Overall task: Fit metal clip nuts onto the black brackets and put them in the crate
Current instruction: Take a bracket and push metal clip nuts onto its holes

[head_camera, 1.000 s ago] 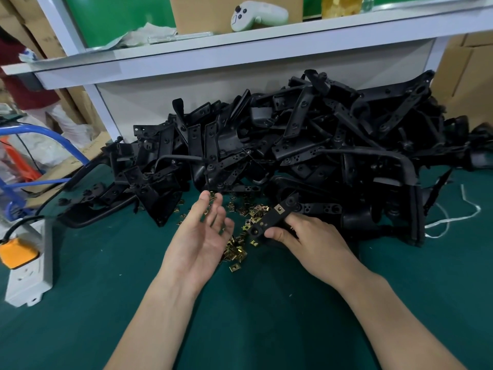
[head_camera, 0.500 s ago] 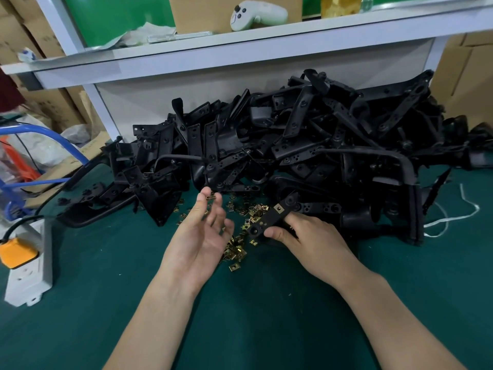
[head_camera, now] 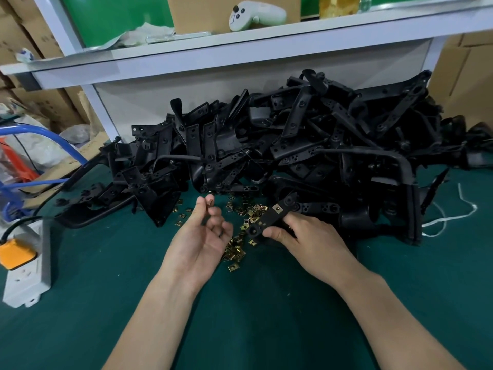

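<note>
The right hand [head_camera: 306,241] is gripping a bracket [head_camera: 268,218], its fingers curling under it and its thumb pressing on the near edge. It is holding the bracket low over the loose nuts [head_camera: 236,248] scattered on the tabletop [head_camera: 266,303], just in front of the heap [head_camera: 306,145] of black parts. The bracket's long axis is running from lower left, beside the left hand, up and away to the right. A fitted nut [head_camera: 278,208] is already sitting on the far half, while the near end looks bare.

The left hand [head_camera: 198,244] is lying palm up just left of the bracket, not touching it. Its thumb and forefinger are pinching a small brassy piece, a nut [head_camera: 210,201] by the look of it, though it is too small to be sure. The other fingers are hanging loosely curled.

The pinched nut is sitting to the left of the bracket's free end and a little beyond it. The left hand is therefore the nearer one, and the likely next move is a short slide rightward and back toward the body, pushing the nut onto that bare end along the bracket's axis. The nut's open mouth would have to face the bracket's edge, and I cannot tell which way it is facing now. The crate is not showing anywhere in view.
</note>
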The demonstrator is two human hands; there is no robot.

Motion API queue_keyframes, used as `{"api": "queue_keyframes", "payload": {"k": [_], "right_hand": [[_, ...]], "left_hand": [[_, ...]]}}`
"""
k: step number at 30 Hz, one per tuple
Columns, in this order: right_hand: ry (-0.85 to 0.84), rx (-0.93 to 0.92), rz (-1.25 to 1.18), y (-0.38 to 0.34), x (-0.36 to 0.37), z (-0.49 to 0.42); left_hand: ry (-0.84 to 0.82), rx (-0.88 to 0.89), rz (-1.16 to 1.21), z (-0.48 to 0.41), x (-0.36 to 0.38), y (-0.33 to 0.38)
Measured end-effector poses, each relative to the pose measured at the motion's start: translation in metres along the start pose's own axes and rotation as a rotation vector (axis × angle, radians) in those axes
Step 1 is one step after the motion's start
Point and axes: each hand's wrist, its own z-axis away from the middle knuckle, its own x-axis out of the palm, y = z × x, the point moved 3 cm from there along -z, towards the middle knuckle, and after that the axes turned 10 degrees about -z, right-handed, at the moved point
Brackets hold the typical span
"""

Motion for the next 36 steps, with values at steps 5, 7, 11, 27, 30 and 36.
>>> {"api": "queue_keyframes", "payload": {"k": [5, 7, 11, 27, 30, 36], "right_hand": [[0.001, -0.005, -0.002, 0.0, 0.0, 0.0], [0.001, -0.003, -0.001, 0.0, 0.0, 0.0], [-0.005, 0.001, -0.004, 0.0, 0.0, 0.0], [-0.001, 0.002, -0.011, 0.004, -0.003, 0.001], [0.002, -0.001, -0.005, 0.004, -0.004, 0.001], [-0.002, -0.002, -0.002, 0.004, -0.003, 0.002]], "left_hand": [[0.0, 0.014, -0.019, 0.002, 0.002, 0.001], [-0.024, 0.001, -0.028, 0.004, 0.003, 0.001], [-0.005, -0.017, -0.088, 0.005, 0.003, 0.0], [0.255, 0.36, -1.982, -0.015, -0.025, 0.0], [0.259, 0.367, -2.008, -0.018, -0.023, 0.002], [0.292, 0.441, -1.999, -0.014, -0.021, 0.005]]}}
